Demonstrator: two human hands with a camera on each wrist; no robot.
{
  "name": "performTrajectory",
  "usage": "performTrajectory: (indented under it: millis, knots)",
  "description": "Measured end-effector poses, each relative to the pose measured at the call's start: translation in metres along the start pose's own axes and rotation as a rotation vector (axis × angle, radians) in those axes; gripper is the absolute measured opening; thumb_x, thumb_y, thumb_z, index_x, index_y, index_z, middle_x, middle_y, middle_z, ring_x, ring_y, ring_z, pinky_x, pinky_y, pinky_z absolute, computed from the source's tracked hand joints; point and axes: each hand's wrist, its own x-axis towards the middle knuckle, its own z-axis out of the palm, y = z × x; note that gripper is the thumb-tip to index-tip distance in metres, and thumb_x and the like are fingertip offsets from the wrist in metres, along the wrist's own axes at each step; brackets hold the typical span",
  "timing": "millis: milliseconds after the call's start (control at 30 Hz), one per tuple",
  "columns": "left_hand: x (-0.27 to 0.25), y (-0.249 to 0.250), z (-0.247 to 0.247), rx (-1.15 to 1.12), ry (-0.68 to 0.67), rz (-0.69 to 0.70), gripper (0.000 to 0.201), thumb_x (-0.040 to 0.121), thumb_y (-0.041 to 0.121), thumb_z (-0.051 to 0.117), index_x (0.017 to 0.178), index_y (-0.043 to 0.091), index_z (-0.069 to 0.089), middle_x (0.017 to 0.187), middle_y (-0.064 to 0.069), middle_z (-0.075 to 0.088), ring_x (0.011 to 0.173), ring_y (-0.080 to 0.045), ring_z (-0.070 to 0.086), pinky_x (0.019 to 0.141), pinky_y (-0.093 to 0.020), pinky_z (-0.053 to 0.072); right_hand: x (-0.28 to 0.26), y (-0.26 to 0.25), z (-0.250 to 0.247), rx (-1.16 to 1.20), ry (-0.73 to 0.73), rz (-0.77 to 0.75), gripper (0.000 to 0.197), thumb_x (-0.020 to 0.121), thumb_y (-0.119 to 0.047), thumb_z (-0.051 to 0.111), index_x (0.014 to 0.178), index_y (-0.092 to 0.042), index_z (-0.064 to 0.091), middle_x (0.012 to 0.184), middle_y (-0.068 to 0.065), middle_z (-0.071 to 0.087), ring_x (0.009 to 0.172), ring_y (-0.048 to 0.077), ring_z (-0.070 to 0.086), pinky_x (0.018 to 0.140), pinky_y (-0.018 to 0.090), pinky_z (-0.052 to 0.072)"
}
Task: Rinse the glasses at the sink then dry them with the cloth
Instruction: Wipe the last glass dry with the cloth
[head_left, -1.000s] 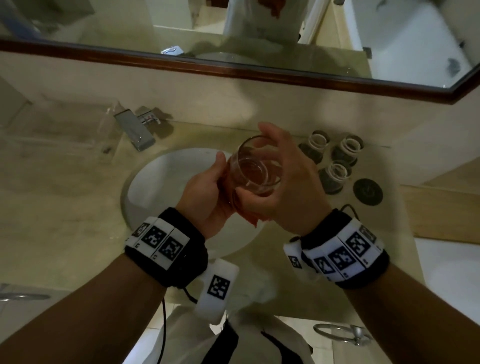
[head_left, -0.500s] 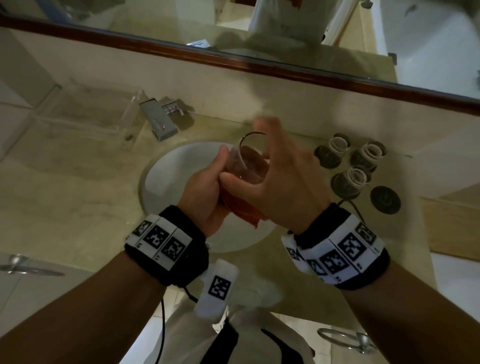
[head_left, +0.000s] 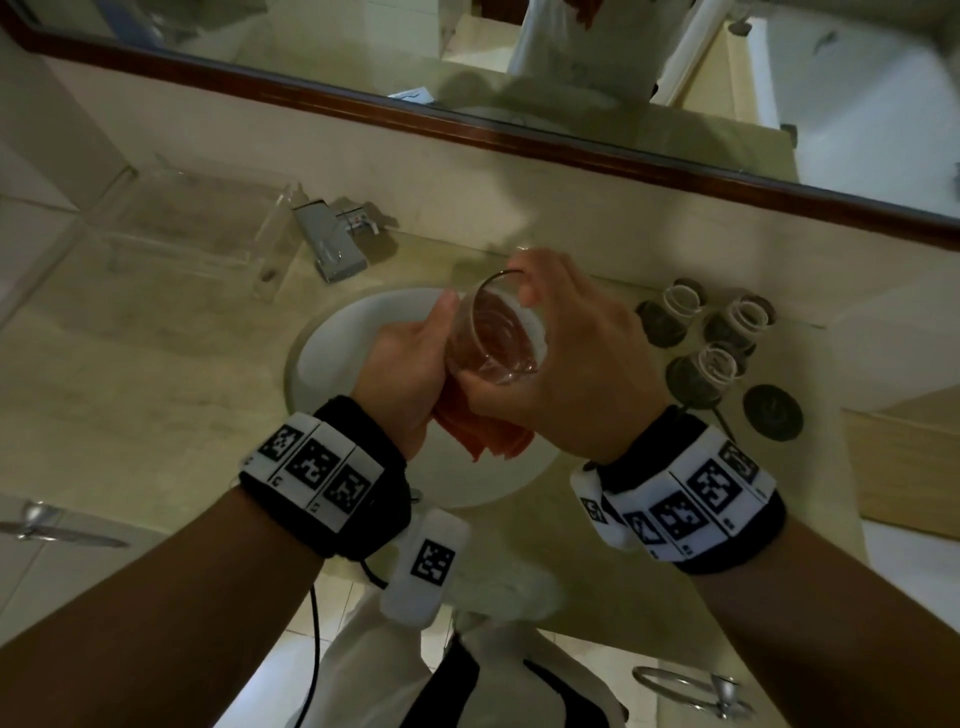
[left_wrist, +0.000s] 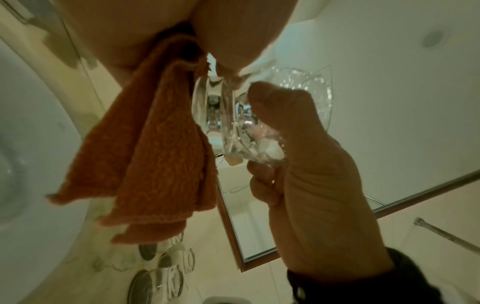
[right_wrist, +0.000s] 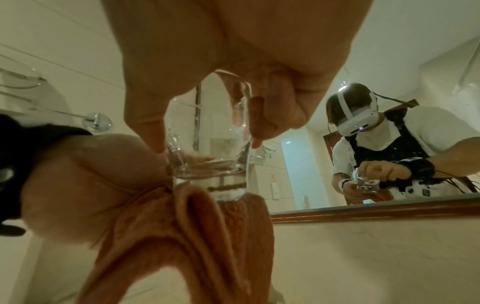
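Note:
A clear drinking glass (head_left: 493, 340) is held over the white sink basin (head_left: 332, 353). My right hand (head_left: 561, 358) grips it around the rim and side, fingers curled over the top. My left hand (head_left: 410, 364) holds an orange cloth (head_left: 483, 434) against the base and side of the glass. In the left wrist view the cloth (left_wrist: 155, 148) hangs in folds beside the wet glass (left_wrist: 233, 115). The right wrist view shows the glass (right_wrist: 210, 144) upright with the cloth (right_wrist: 194, 236) under its base.
Three more glasses (head_left: 717, 332) stand upside down on the counter to the right of the basin, beside a dark round coaster (head_left: 773, 413). A chrome tap (head_left: 332, 244) sits behind the basin, left of it a clear tray (head_left: 197, 234). A mirror (head_left: 571, 67) runs along the wall.
The view has shifted slightly. Both hands stay over the basin; the right hand has turned the glass against the cloth.

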Motion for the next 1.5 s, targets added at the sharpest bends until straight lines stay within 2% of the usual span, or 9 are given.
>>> performTrajectory:
  millis: [100, 233, 667, 900, 967, 1100, 1233, 1400, 1500]
  knots:
    - [-0.002, 0.000, 0.001, -0.040, 0.010, -0.049, 0.053, 0.106, 0.043, 0.043, 0.104, 0.002, 0.075, 0.099, -0.030, 0.073, 0.082, -0.043, 0.072, 0.067, -0.044, 0.060, -0.001, 0.000, -0.001, -0.011, 0.029, 0.024, 0.074, 0.065, -0.064, 0.077, 0.114, -0.016, 0.051, 0.100, -0.009, 0.056, 0.073, 0.013, 0.059, 0.060, 0.029, 0.053]
    - [0.000, 0.002, 0.007, -0.122, 0.057, -0.062, 0.061, 0.107, 0.045, 0.037, 0.100, -0.005, 0.071, 0.113, -0.042, 0.061, 0.090, -0.044, 0.066, 0.085, -0.061, 0.054, -0.001, -0.002, 0.004, -0.010, 0.025, -0.043, 0.070, 0.065, -0.059, 0.080, 0.113, -0.015, 0.055, 0.102, -0.007, 0.061, 0.073, 0.011, 0.057, 0.061, 0.033, 0.053]
    - [0.005, 0.008, 0.010, -0.183, 0.069, -0.167, 0.079, 0.101, 0.061, 0.031, 0.115, -0.007, 0.068, 0.110, -0.026, 0.073, 0.102, -0.042, 0.072, 0.094, -0.061, 0.055, 0.004, -0.001, 0.004, -0.009, 0.116, -0.002, 0.075, 0.066, -0.062, 0.079, 0.116, -0.012, 0.056, 0.105, -0.003, 0.063, 0.077, 0.012, 0.061, 0.061, 0.031, 0.054]
    - [0.004, 0.013, 0.003, -0.135, 0.147, -0.007, 0.055, 0.104, 0.044, 0.046, 0.106, -0.005, 0.073, 0.101, -0.030, 0.072, 0.086, -0.049, 0.070, 0.074, -0.075, 0.051, 0.005, 0.018, -0.004, 0.044, 0.123, 0.092, 0.071, 0.065, -0.059, 0.079, 0.112, -0.013, 0.055, 0.101, -0.007, 0.057, 0.076, 0.008, 0.053, 0.066, 0.009, 0.040]
    - [0.004, 0.014, 0.006, -0.109, 0.106, 0.089, 0.046, 0.105, 0.030, 0.047, 0.105, -0.010, 0.069, 0.091, -0.038, 0.067, 0.073, -0.057, 0.061, 0.062, -0.067, 0.049, 0.005, 0.020, -0.004, 0.086, 0.078, 0.084, 0.073, 0.063, -0.061, 0.077, 0.112, -0.012, 0.055, 0.101, -0.004, 0.060, 0.074, 0.010, 0.057, 0.065, 0.016, 0.045]
    - [-0.001, 0.017, 0.011, -0.110, 0.016, 0.144, 0.048, 0.108, 0.024, 0.040, 0.080, -0.007, 0.064, 0.060, -0.019, 0.049, 0.054, -0.027, 0.043, 0.054, -0.038, 0.032, 0.006, 0.021, -0.004, 0.198, 0.116, 0.118, 0.073, 0.059, -0.053, 0.083, 0.114, -0.014, 0.052, 0.096, -0.011, 0.058, 0.061, -0.003, 0.053, 0.057, 0.012, 0.041]
    - [-0.003, 0.019, 0.011, -0.310, -0.066, 0.087, 0.060, 0.106, 0.042, 0.031, 0.123, -0.005, 0.063, 0.120, -0.033, 0.066, 0.112, -0.045, 0.065, 0.102, -0.060, 0.048, 0.005, 0.021, -0.008, 0.353, 0.207, 0.155, 0.078, 0.058, -0.051, 0.083, 0.118, -0.013, 0.050, 0.096, -0.018, 0.057, 0.072, -0.005, 0.061, 0.062, 0.012, 0.050]
    - [-0.007, 0.021, 0.018, -0.217, -0.192, 0.111, 0.080, 0.088, 0.068, 0.043, 0.134, 0.004, 0.058, 0.133, -0.041, 0.052, 0.122, -0.056, 0.051, 0.103, -0.072, 0.039, 0.004, 0.014, 0.008, 0.317, 0.271, 0.177, 0.077, 0.072, -0.046, 0.079, 0.130, -0.011, 0.043, 0.120, -0.002, 0.051, 0.101, 0.015, 0.060, 0.085, 0.034, 0.056]
    - [-0.008, 0.021, 0.021, -0.154, -0.231, 0.126, 0.074, 0.092, 0.066, 0.034, 0.139, 0.012, 0.056, 0.134, -0.033, 0.057, 0.129, -0.051, 0.051, 0.108, -0.070, 0.038, 0.006, 0.011, 0.007, 0.247, 0.282, 0.215, 0.092, 0.067, -0.063, 0.075, 0.133, -0.010, 0.040, 0.122, 0.001, 0.034, 0.113, 0.016, 0.045, 0.095, 0.023, 0.046]
